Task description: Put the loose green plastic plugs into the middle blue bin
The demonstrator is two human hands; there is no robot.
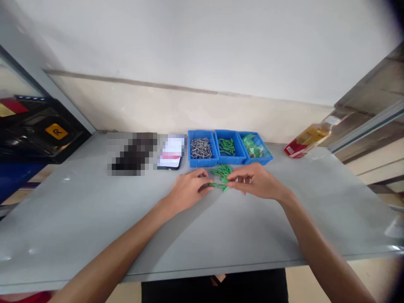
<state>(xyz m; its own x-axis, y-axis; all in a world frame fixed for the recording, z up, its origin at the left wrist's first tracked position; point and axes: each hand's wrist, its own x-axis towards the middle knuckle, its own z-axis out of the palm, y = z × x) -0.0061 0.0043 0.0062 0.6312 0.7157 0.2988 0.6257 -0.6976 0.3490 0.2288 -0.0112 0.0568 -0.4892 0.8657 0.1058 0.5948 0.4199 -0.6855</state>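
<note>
A small pile of green plastic wall plugs (221,172) lies on the grey table (94,219), just in front of three blue bins. My left hand (189,189) rests on the table left of the pile, fingers curled, its tips touching one green plug (213,184). My right hand (257,181) sits right of the pile with fingers bent and pinched together at the edge of the plugs; what they grip is too small to make out.
The left blue bin (202,149) holds metal nails, the middle bin (229,148) green plugs, the right bin (255,148) bagged green parts. A phone (171,153) lies left of the bins. A bottle (307,139) lies at the right, dark equipment (38,130) at the left.
</note>
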